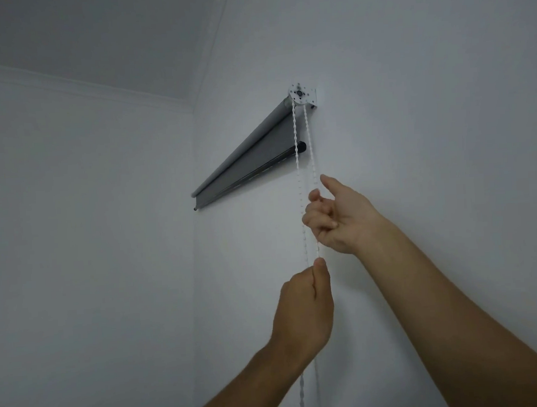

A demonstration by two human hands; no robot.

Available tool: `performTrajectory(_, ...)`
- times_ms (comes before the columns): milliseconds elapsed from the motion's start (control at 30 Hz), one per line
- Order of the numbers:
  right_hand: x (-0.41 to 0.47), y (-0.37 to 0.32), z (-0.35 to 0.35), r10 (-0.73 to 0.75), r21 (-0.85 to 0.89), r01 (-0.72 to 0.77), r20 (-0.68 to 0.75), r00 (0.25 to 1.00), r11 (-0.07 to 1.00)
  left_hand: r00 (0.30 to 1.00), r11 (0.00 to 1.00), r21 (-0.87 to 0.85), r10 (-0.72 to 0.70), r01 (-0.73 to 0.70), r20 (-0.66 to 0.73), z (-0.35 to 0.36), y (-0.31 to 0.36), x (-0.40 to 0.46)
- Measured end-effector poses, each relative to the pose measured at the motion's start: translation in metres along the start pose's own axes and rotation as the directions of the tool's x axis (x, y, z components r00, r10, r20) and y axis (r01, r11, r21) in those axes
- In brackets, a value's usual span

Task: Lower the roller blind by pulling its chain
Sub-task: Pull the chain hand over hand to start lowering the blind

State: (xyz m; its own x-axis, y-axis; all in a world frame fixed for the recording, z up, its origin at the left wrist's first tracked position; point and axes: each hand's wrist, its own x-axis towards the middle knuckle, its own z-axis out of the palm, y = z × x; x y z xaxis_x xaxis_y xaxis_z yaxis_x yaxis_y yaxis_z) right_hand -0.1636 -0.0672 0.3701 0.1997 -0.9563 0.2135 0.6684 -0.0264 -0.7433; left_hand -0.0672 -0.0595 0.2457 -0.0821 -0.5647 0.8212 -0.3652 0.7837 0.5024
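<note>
A grey roller blind (pixel 251 154) hangs high on the white wall, almost fully rolled up, with its dark bottom bar (pixel 289 159) just below the roll. A white bead chain (pixel 295 138) drops in two strands from the round bracket (pixel 300 93) at the blind's right end. My left hand (pixel 305 305) is closed around the right strand, pinching it at the thumb tip. Higher up, my right hand (pixel 337 218) curls its fingers around the same strand, with the thumb sticking out. The left strand hangs free beside both hands.
The room corner (pixel 195 176) runs down just left of the blind's far end. White cornice (pixel 74 89) lines the ceiling edge. Bare white wall stretches to the right of the chain.
</note>
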Motion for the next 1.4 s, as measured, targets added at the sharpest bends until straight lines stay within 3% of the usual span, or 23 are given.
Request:
performTrajectory(200,0.003,0.014,0.004,-0.171,-0.066,0.17,-0.017,0.985,0.983,0.995,0.989,-0.127,-0.083,0.076,-0.051,-0.01,-0.005,0.006)
performTrajectory(433,-0.011,0.042,-0.013,-0.231,-0.165,0.231,0.02,0.973,0.959,0.946,0.874,-0.405,-0.319,0.27,-0.058,-0.027,-0.011,0.027)
performTrajectory(667,-0.027,0.076,-0.026,-0.274,-0.232,0.285,0.078,0.959,0.93,0.925,0.812,-0.452,-0.366,0.371,0.101,-0.041,0.011,0.068)
performTrajectory(933,-0.043,0.101,-0.044,-0.212,-0.37,0.227,0.082,0.974,0.901,0.867,0.729,-0.469,-0.416,0.498,0.275,-0.03,0.041,0.09)
performTrajectory(1000,-0.043,0.103,-0.049,-0.193,-0.409,0.2,0.059,0.979,0.89,0.883,0.756,-0.457,-0.421,0.469,0.208,-0.021,0.044,0.087)
performTrajectory(1067,-0.043,0.101,-0.052,-0.202,-0.457,0.192,0.027,0.979,0.869,0.922,0.845,-0.384,-0.384,0.372,0.048,-0.015,0.044,0.084)
performTrajectory(1133,-0.042,0.095,-0.053,-0.264,-0.522,0.222,-0.007,0.964,0.823,0.957,0.925,-0.29,-0.279,0.245,-0.082,-0.011,0.042,0.081)
performTrajectory(1233,-0.038,0.082,-0.049,-0.344,-0.538,0.267,-0.046,0.938,0.8,0.979,0.976,-0.189,-0.134,0.104,-0.154,-0.009,0.037,0.074)
performTrajectory(1400,-0.026,0.044,-0.04,-0.287,-0.236,0.267,-0.056,0.956,0.934,0.981,0.985,-0.149,-0.106,0.082,-0.165,-0.012,0.029,0.062)
